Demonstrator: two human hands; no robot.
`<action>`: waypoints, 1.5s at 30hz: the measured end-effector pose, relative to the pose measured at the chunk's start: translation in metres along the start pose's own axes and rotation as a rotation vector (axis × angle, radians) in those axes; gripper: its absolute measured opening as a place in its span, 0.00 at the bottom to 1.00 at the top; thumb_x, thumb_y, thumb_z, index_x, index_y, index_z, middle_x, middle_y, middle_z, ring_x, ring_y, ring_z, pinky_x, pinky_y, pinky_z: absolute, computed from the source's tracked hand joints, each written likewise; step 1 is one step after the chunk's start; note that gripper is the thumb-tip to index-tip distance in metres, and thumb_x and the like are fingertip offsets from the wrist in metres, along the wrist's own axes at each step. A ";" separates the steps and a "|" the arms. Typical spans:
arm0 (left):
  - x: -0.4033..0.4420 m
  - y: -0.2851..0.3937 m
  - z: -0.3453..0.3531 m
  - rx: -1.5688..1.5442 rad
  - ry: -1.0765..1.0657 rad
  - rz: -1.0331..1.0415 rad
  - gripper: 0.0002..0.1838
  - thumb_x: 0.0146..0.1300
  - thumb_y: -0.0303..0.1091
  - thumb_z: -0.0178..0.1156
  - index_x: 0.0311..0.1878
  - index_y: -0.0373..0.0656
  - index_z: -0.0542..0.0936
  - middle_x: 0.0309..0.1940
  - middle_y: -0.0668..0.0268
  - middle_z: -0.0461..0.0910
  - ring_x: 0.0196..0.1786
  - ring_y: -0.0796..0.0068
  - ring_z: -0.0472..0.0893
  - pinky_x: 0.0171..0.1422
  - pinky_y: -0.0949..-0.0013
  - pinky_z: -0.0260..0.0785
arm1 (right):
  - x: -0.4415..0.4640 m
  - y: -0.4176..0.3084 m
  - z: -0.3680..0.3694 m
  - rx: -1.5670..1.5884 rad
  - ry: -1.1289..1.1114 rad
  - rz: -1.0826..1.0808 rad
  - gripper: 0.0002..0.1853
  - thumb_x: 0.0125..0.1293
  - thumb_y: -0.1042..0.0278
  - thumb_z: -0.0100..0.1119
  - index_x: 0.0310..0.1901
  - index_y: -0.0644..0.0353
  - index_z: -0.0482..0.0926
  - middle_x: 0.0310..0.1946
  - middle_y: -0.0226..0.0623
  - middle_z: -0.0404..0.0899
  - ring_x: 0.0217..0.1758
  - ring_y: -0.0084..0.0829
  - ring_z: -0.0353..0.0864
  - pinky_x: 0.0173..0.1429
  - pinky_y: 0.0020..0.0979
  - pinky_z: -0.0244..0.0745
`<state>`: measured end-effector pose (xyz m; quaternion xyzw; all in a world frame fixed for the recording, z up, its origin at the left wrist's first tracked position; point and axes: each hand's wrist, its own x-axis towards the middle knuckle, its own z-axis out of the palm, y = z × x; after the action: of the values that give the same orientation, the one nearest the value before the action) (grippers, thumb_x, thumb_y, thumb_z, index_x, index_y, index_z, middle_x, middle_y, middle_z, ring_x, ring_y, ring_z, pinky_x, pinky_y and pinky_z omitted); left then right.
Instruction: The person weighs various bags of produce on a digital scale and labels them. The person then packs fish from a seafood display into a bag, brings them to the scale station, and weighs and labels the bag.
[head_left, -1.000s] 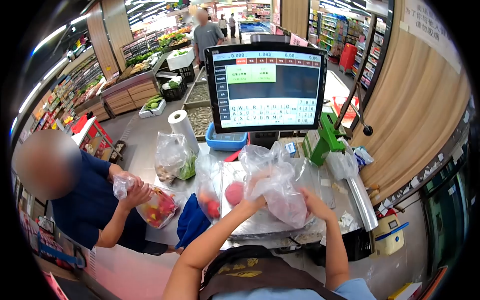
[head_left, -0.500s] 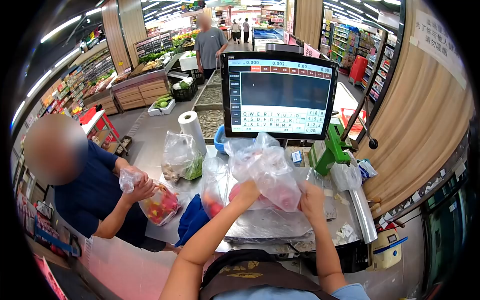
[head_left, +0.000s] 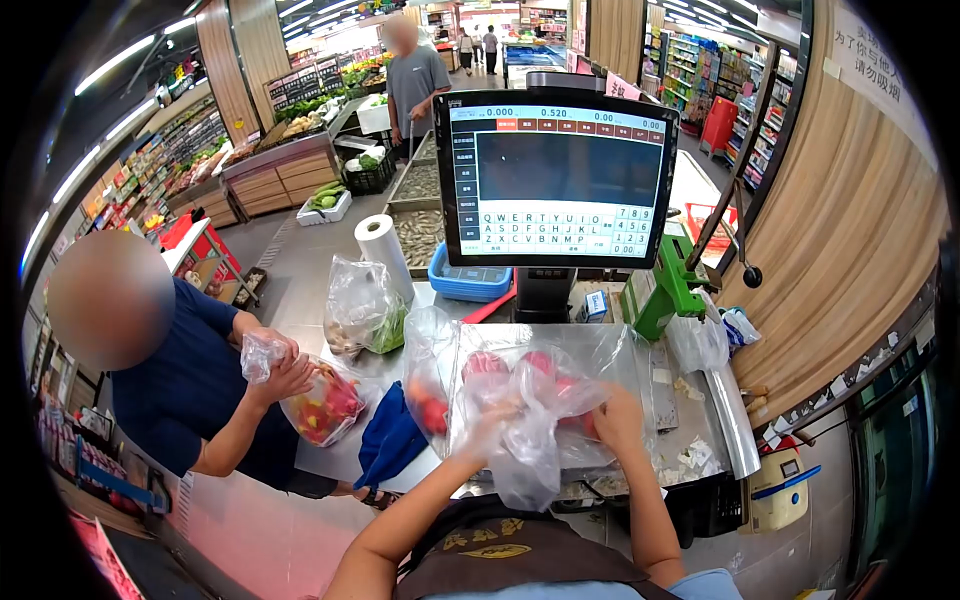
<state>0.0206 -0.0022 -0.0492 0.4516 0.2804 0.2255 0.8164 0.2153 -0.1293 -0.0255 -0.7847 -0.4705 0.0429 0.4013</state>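
Observation:
A clear plastic bag (head_left: 530,425) of round pinkish-red fruit (head_left: 484,367) lies on the metal scale plate (head_left: 620,352). Its loose upper part droops over the plate's front edge, toward my apron. My left hand (head_left: 492,428) is at the bunched plastic on the left, smeared by motion and partly veiled by the film, its fingers seemingly closed on it. On the right, my right hand (head_left: 618,420) pinches the bag's side, close to the fruit. Left of the plate stands another clear bag (head_left: 428,375) with red fruit.
A screen (head_left: 560,180) rises behind the plate, with blue trays (head_left: 470,275) beside it. A green device (head_left: 665,290) stands right. At left, a person in dark blue (head_left: 200,370) holds a bag of dragon fruit (head_left: 325,405). A bag of vegetables (head_left: 365,310) and blue cloth (head_left: 388,435) lie nearby.
The bag's loose upper part has come down toward me from in front of the screen, uncovering the fruit and blue trays. My left hand moved slightly nearer my body. The weight reading went from 0.002 to 0.520.

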 end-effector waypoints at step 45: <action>-0.107 -0.023 -0.006 1.436 0.605 0.523 0.43 0.50 0.45 0.59 0.66 0.39 0.52 0.65 0.52 0.51 0.69 0.57 0.50 0.68 0.44 0.33 | 0.101 -0.134 -0.057 0.002 -0.057 -0.838 0.32 0.50 0.61 0.64 0.58 0.57 0.66 0.60 0.42 0.62 0.60 0.44 0.63 0.61 0.38 0.59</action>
<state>-0.0596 -0.0760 -0.0444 0.8345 0.4500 0.2862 0.1388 0.2024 -0.0530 0.1338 -0.5235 -0.7599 -0.1021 0.3716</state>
